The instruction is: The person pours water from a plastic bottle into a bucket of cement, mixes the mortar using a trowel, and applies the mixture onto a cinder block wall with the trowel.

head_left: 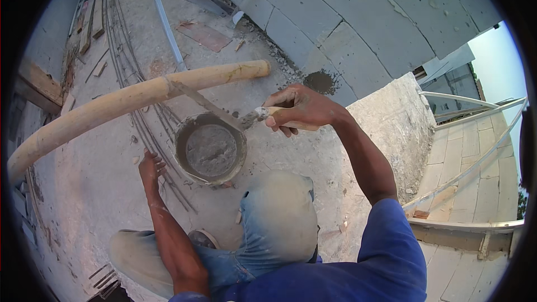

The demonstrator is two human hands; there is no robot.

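My right hand (299, 109) grips the wooden handle of a trowel (215, 109). Its mortar-smeared blade slants up and left over a round bucket (180, 159) partly filled with grey mortar (211, 150). My left hand (150, 169) rests flat on the concrete floor just left of the bucket, fingers spread, holding nothing. I am crouched, with my knee in faded jeans (279, 212) close to the bucket's right side.
A long tan pipe (128, 100) arcs across the floor behind the bucket. Steel rebar (120, 45) lies beneath it. A grey block wall (358, 17) rises at the top right, a mortar patch (321, 81) at its foot. Plank scaffolding with rails (475, 151) lies right.
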